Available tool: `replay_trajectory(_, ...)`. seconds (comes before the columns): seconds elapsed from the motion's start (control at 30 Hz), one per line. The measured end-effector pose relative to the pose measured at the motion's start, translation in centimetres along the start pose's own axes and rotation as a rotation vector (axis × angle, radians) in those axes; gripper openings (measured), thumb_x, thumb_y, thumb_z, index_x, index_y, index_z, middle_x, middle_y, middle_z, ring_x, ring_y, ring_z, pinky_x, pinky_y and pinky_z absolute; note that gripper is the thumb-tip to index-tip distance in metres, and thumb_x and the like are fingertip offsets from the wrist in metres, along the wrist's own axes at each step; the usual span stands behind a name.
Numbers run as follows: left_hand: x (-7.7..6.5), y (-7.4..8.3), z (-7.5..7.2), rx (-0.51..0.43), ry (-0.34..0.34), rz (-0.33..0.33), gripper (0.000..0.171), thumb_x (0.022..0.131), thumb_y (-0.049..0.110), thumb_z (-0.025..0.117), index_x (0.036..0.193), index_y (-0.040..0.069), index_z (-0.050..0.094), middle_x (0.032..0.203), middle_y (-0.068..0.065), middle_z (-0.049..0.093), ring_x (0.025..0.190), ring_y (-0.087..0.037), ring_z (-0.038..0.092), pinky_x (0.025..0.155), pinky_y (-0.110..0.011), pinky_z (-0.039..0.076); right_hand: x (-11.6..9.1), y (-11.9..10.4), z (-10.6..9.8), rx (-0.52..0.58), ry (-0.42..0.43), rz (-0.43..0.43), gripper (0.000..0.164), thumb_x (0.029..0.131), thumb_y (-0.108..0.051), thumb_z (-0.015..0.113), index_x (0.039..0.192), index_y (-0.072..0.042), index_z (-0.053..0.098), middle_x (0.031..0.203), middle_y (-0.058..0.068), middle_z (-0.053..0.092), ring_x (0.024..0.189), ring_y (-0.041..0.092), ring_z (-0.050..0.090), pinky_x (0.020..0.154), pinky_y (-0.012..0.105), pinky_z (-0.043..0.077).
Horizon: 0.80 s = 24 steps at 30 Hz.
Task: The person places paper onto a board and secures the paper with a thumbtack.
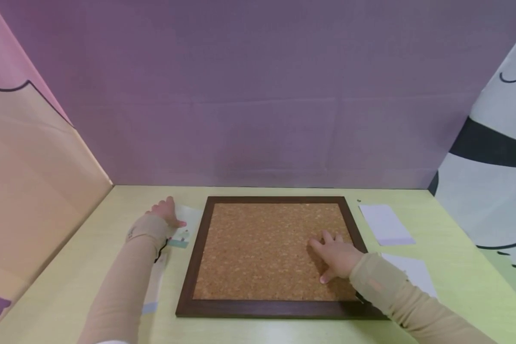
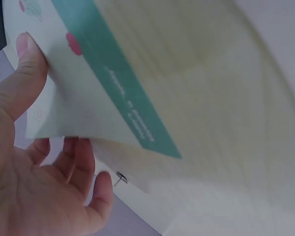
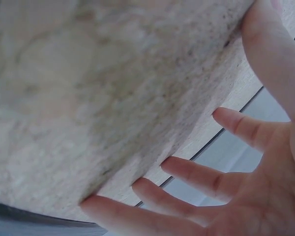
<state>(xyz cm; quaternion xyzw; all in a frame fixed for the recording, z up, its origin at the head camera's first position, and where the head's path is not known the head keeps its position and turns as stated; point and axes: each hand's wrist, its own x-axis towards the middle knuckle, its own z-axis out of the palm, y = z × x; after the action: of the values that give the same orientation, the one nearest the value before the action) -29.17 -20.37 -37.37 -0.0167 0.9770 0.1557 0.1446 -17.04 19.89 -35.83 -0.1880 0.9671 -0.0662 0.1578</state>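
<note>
A corkboard (image 1: 262, 248) in a dark brown frame lies in the middle of the table in the head view. To its left, my left hand (image 1: 165, 212) is at a pale paper sheet (image 1: 185, 229) with a green band. In the left wrist view, the thumb (image 2: 32, 73) lies across that sheet's face while fingertips pass out of sight behind its edge. A pushpin (image 2: 121, 178) shows near the little finger. My right hand (image 1: 337, 258) rests on the right part of the cork with fingers spread, holding nothing.
Left of the frame, partly under my left forearm, is another sheet (image 1: 150, 306) with a blue band. Right of it lie a pale card (image 1: 387, 224) with a lilac strip and a white sheet (image 1: 413, 272), partly covered by my right sleeve. A tiny dark object (image 1: 359, 200) sits farther back.
</note>
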Motion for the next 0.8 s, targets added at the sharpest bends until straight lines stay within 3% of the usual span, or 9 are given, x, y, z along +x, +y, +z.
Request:
replay_trajectory(0.17,0.9,-0.2,0.1,-0.131,-0.081,-0.025,0.095,0.091,0.022,0.063,0.144,-0.01,-0.009,0.147,-0.038,0.015,0.13,-0.048,0.033,0.111,-0.055,0.028,0.0,0.1,0.0,-0.004,0.006,-0.001,0.068,0.066,-0.022,0.082,0.119,-0.008,0.042,0.118,0.028,0.04,0.103,0.055,0.044,0.061,0.047,0.051)
replay_trajectory(0.23,1.2,-0.3,0.1,-0.134,-0.094,-0.034,0.097,0.09,0.024,0.065,0.144,-0.011,-0.008,0.146,-0.039,0.015,0.129,-0.048,0.033,0.11,-0.055,0.029,0.0,0.1,0.1,-0.005,0.007,-0.003,0.069,0.066,-0.022,0.082,0.119,-0.007,0.042,0.118,0.028,0.04,0.103,0.055,0.044,0.06,0.047,0.051)
replay_trajectory(0.37,2.8,-1.3,0.3,-0.107,-0.104,-0.017,0.091,0.085,0.03,0.071,0.141,-0.013,0.014,0.136,-0.038,0.034,0.121,-0.047,0.042,0.106,-0.055,0.035,0.1,0.2,0.1,-0.006,0.01,-0.008,0.069,0.066,-0.022,0.082,0.119,-0.007,0.041,0.118,0.027,0.04,0.101,0.053,0.045,0.059,0.045,0.051)
replay_trajectory(0.43,4.4,-2.5,0.7,-0.073,-0.074,0.045,0.08,0.081,0.034,0.074,0.129,-0.015,0.033,0.123,-0.035,0.047,0.109,-0.043,0.051,0.098,-0.052,0.043,0.1,0.2,0.1,-0.008,0.009,-0.007,0.069,0.066,-0.023,0.082,0.12,-0.008,0.041,0.118,0.027,0.04,0.1,0.051,0.045,0.058,0.044,0.051)
replay_trajectory(0.53,5.7,-3.3,0.7,-0.018,-0.05,0.086,0.066,0.08,0.031,0.074,0.117,-0.015,0.046,0.113,-0.031,0.054,0.104,-0.042,0.054,0.094,-0.05,0.046,0.2,0.2,0.1,-0.007,0.005,-0.001,0.069,0.067,-0.023,0.082,0.12,-0.008,0.041,0.119,0.027,0.039,0.099,0.049,0.045,0.058,0.043,0.05)
replay_trajectory(0.63,5.4,-3.0,0.4,-0.008,-0.015,0.08,0.056,0.083,0.021,0.071,0.117,-0.016,0.048,0.116,-0.033,0.055,0.109,-0.045,0.053,0.097,-0.051,0.045,0.2,0.2,0.1,-0.008,0.005,0.002,0.069,0.067,-0.023,0.082,0.12,-0.008,0.041,0.121,0.027,0.039,0.102,0.051,0.044,0.059,0.043,0.051)
replay_trajectory(0.67,4.6,-2.4,0.1,-0.016,-0.025,0.049,0.054,0.084,0.016,0.067,0.121,-0.017,0.046,0.121,-0.033,0.053,0.114,-0.046,0.05,0.101,-0.052,0.041,0.2,0.2,0.2,-0.009,0.004,0.002,0.069,0.067,-0.023,0.082,0.12,-0.008,0.041,0.121,0.028,0.039,0.103,0.051,0.044,0.06,0.043,0.051)
replay_trajectory(0.8,3.2,-2.0,-0.3,-0.054,0.021,0.029,0.048,0.086,0.01,0.061,0.122,-0.018,0.045,0.121,-0.032,0.054,0.113,-0.047,0.05,0.1,-0.053,0.041,0.2,0.1,0.3,-0.015,0.002,0.003,0.07,0.066,-0.023,0.082,0.12,-0.008,0.041,0.121,0.029,0.039,0.106,0.054,0.043,0.063,0.045,0.052)
